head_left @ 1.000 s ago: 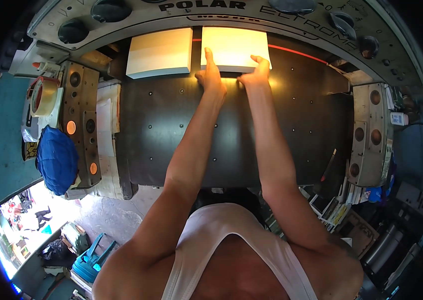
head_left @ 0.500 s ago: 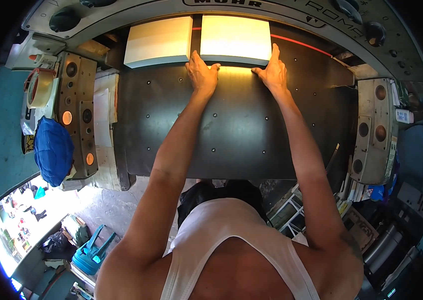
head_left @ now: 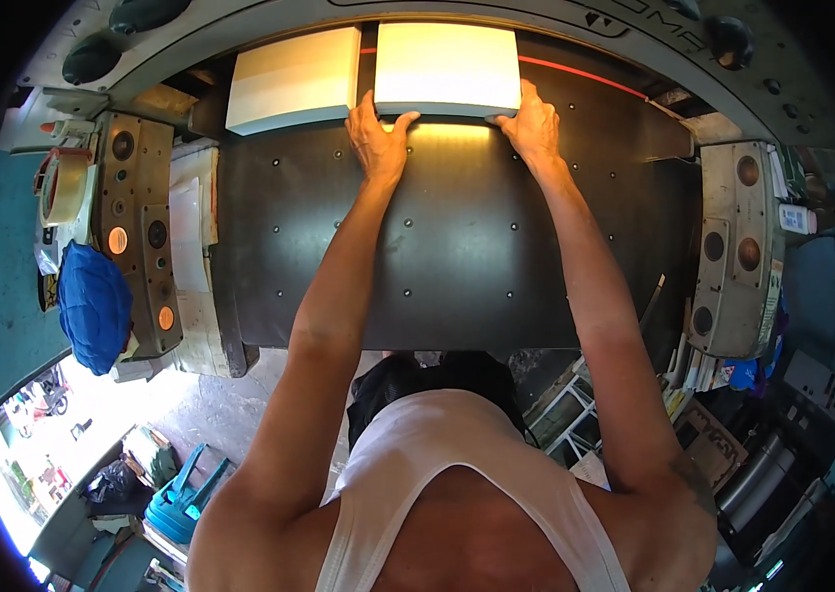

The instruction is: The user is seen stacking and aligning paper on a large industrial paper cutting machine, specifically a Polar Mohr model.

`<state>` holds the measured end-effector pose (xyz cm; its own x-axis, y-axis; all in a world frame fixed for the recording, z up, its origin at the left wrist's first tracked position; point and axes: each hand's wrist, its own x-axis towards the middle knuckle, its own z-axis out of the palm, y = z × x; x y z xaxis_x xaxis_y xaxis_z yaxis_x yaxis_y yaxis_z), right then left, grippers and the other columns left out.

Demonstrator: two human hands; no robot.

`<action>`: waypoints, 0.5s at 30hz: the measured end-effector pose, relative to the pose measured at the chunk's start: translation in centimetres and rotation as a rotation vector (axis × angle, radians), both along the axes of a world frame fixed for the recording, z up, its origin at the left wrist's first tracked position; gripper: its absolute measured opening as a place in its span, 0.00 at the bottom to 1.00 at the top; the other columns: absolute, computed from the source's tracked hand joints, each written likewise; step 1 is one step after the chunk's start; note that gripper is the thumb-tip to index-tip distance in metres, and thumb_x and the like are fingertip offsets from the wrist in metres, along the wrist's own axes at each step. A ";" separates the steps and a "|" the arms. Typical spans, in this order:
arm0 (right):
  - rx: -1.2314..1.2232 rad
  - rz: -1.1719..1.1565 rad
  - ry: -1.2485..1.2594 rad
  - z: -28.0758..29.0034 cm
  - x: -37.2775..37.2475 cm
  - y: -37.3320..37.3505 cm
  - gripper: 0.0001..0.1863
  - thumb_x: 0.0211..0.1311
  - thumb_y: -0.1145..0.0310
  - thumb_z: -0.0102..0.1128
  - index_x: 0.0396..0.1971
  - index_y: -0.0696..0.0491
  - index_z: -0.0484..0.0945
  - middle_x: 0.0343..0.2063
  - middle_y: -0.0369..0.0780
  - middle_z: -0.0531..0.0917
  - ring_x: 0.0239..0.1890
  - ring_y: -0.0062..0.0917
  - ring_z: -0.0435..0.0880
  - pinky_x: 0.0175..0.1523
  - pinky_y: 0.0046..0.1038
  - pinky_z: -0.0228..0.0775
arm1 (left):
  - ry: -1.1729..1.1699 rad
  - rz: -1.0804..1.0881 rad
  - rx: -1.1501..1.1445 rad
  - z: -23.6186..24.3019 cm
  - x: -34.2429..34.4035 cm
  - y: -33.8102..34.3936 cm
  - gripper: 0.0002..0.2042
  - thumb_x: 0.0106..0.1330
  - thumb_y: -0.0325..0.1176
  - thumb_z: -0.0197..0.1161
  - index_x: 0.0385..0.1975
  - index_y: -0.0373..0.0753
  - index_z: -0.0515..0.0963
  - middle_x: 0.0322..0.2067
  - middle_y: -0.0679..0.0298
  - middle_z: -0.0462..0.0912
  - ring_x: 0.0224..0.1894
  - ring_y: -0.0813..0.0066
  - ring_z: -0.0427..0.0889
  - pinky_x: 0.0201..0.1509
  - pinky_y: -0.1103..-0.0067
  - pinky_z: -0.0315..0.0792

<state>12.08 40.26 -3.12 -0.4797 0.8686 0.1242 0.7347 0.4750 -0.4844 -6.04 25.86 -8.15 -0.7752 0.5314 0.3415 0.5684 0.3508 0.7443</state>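
Note:
Two thick white paper stacks lie side by side at the far edge of a dark metal table (head_left: 338,266), with a narrow gap between them. Both my hands are on the right paper stack (head_left: 447,64). My left hand (head_left: 376,143) grips its near left corner, fingers in the gap and thumb along the front face. At the near right corner, my right hand (head_left: 533,128) has its fingers along the side and its thumb against the front. The left paper stack (head_left: 289,84) stands untouched beside my left fingers.
A machine housing with knobs (head_left: 92,59) arches over the far side. Drilled metal side blocks flank the table, the right block (head_left: 738,247) near shelves. A blue cloth bundle (head_left: 94,308) and a tape roll (head_left: 64,187) sit left. A teal bag (head_left: 181,503) rests lower left.
My hands have closed in on the right stack: fingers now lie along its sides and thumbs rest at its front. The view has shifted slightly; the left stack stays in place.

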 end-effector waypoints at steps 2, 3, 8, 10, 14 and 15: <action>-0.040 0.029 0.049 0.3 0.5 0.1 0.32 0.44 0.58 0.81 0.47 0.59 0.77 0.30 0.52 0.87 0.36 0.48 0.88 0.46 0.42 0.80 | -0.096 -0.009 0.009 0.2 -0.2 -0.2 0.31 0.56 0.47 0.77 0.56 0.36 0.79 0.42 0.53 0.80 0.42 0.63 0.78 0.49 0.70 0.74; -0.089 0.051 0.069 0.4 0.7 0.2 0.30 0.45 0.55 0.81 0.42 0.59 0.80 0.30 0.50 0.87 0.36 0.46 0.88 0.45 0.41 0.80 | -0.046 -0.016 0.060 0.1 -0.3 -0.1 0.31 0.56 0.47 0.77 0.56 0.36 0.79 0.42 0.53 0.80 0.42 0.63 0.78 0.49 0.70 0.74; -0.090 0.086 0.105 0.2 0.9 1.0 0.24 0.49 0.52 0.78 0.35 0.56 0.84 0.23 0.44 0.87 0.30 0.37 0.89 0.42 0.37 0.80 | -0.104 -0.015 0.168 -0.9 -1.0 0.3 0.24 0.62 0.41 0.73 0.58 0.43 0.80 0.42 0.58 0.84 0.30 0.73 0.78 0.39 0.76 0.75; -0.107 0.099 0.062 0.0 0.9 1.1 0.22 0.50 0.52 0.77 0.35 0.55 0.84 0.21 0.42 0.87 0.28 0.35 0.89 0.41 0.36 0.80 | -0.088 -0.008 0.179 -1.1 -1.2 0.5 0.24 0.61 0.40 0.73 0.57 0.42 0.80 0.42 0.59 0.84 0.29 0.74 0.78 0.38 0.76 0.75; -0.100 0.116 0.039 0.1 0.9 1.2 0.21 0.51 0.53 0.77 0.35 0.54 0.84 0.18 0.40 0.86 0.26 0.33 0.88 0.39 0.34 0.79 | -0.178 -0.003 0.183 -0.7 -1.0 0.4 0.23 0.60 0.39 0.74 0.55 0.41 0.82 0.41 0.59 0.85 0.28 0.74 0.77 0.36 0.77 0.75; -0.131 0.099 0.023 0.2 0.9 1.2 0.20 0.52 0.53 0.77 0.35 0.54 0.84 0.19 0.40 0.86 0.26 0.33 0.88 0.39 0.34 0.79 | -0.106 -0.004 0.237 -0.4 -0.9 0.3 0.23 0.60 0.39 0.74 0.55 0.41 0.82 0.41 0.59 0.85 0.28 0.74 0.77 0.36 0.77 0.75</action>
<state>12.98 41.50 -2.91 -0.5621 0.8267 0.0252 0.6755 0.4765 -0.5628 -6.95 26.14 -8.55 -0.8113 0.4492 0.3741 0.4839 0.1571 0.8609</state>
